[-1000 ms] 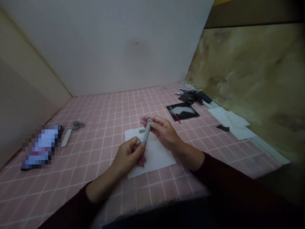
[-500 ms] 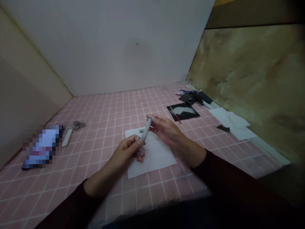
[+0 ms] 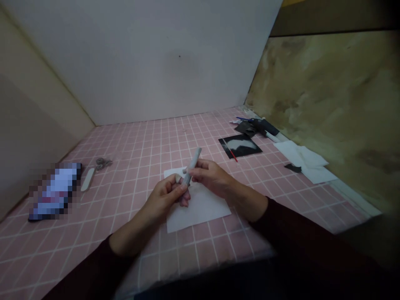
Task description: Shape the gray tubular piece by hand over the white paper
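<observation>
The left hand (image 3: 165,195) holds the lower end of a grey rod (image 3: 196,156), with its thumb pressed on the near side and its other fingers bent behind. The right hand (image 3: 212,175) is at the middle of the same rod: its thumb lies across the front and its fingers are curled on the other side, so that they are clamped on it also. The rod is tilted, its free upper end pointing away from the person and a little to the right. It is above a white sheet of paper (image 3: 203,212), which lies on a pink tablecloth (image 3: 125,233) with a white grid.

On the left of the cloth there is a phone (image 3: 56,191), blurred by large pixels; just beside it lies a flat white stick (image 3: 88,180) with rounded ends, and near the far end of this stick are some small grey coils (image 3: 100,163). On the right, well apart from these, a black sheet (image 3: 245,153) bears a pale patch, and a thin stick, red and whitish (image 3: 234,156), lies across its left part. Behind it are dark scraps (image 3: 246,128), and further right white papers (image 3: 308,160) with a small black piece (image 3: 293,168) at their edge.
</observation>
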`<state>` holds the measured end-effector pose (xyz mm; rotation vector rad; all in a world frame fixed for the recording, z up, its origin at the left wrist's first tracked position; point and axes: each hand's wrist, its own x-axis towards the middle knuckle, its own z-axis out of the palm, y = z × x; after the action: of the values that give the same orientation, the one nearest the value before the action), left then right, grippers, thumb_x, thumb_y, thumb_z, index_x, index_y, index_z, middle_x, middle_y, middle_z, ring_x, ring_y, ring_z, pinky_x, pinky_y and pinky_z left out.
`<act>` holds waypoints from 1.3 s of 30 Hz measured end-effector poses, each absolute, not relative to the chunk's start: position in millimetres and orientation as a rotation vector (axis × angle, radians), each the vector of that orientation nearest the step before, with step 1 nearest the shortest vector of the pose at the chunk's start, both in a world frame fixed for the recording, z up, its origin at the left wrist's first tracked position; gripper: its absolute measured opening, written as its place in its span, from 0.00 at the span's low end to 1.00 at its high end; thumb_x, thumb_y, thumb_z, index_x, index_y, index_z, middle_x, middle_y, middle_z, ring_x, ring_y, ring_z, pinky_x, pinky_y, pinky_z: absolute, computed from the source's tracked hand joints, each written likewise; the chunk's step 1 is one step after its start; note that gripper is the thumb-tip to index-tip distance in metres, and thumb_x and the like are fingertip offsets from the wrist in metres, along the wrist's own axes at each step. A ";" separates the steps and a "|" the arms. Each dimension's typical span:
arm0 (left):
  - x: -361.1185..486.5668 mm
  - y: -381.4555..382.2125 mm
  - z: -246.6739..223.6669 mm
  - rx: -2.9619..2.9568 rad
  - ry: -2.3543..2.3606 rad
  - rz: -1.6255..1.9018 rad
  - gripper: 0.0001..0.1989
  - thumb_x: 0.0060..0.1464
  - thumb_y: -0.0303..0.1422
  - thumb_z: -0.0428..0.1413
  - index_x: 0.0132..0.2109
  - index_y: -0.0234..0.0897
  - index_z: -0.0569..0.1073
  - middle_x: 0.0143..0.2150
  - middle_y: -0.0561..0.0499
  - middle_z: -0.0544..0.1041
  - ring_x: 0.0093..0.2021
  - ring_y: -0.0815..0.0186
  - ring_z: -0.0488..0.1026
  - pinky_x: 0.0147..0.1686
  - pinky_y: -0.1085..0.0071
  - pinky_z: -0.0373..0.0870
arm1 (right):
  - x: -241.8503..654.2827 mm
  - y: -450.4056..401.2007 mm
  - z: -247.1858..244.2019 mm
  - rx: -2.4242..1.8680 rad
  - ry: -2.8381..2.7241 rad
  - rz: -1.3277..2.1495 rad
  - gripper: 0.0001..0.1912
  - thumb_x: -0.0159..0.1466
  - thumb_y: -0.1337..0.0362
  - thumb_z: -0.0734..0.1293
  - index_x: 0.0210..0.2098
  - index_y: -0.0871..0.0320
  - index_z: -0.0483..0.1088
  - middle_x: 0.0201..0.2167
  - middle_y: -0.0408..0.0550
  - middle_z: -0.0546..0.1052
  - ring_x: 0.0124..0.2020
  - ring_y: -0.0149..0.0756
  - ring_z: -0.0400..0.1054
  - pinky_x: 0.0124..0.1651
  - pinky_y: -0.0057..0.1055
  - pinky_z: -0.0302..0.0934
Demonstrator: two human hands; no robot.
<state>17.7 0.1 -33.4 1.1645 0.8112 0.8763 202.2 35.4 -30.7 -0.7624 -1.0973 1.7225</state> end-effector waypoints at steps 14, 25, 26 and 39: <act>15.4 -2.1 -26.2 1.344 0.846 0.854 0.12 0.59 0.39 0.60 0.36 0.35 0.69 0.27 0.54 0.75 0.24 0.72 0.71 0.27 0.75 0.67 | 206.2 35.1 -25.1 -0.808 -1.257 1.474 0.13 0.52 0.56 0.76 0.27 0.56 0.72 0.25 0.40 0.72 0.27 0.30 0.63 0.33 0.31 0.57; 13.6 -4.2 -25.3 1.517 0.894 0.870 0.09 0.62 0.36 0.57 0.36 0.35 0.69 0.28 0.53 0.74 0.26 0.72 0.72 0.28 0.75 0.71 | 208.4 36.3 -20.8 -0.881 -1.239 1.457 0.14 0.51 0.56 0.77 0.25 0.57 0.72 0.23 0.40 0.72 0.26 0.29 0.63 0.31 0.30 0.57; 13.7 -4.7 -25.6 1.516 0.895 0.865 0.10 0.62 0.36 0.57 0.35 0.35 0.68 0.28 0.53 0.74 0.26 0.72 0.72 0.28 0.75 0.71 | 210.2 37.4 -19.8 -0.884 -1.197 1.423 0.14 0.51 0.56 0.77 0.25 0.57 0.71 0.23 0.40 0.72 0.25 0.29 0.62 0.31 0.30 0.57; 14.0 -1.3 -25.1 1.533 0.862 0.951 0.08 0.63 0.36 0.57 0.39 0.34 0.70 0.29 0.54 0.74 0.27 0.72 0.72 0.29 0.76 0.71 | 196.6 28.8 -21.1 -0.902 -1.347 1.503 0.17 0.50 0.54 0.78 0.25 0.59 0.71 0.22 0.41 0.71 0.25 0.29 0.62 0.29 0.30 0.54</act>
<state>14.0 -1.3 -25.1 1.5335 0.8619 0.9512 196.6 28.8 -21.1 -0.9019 -1.3474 1.5026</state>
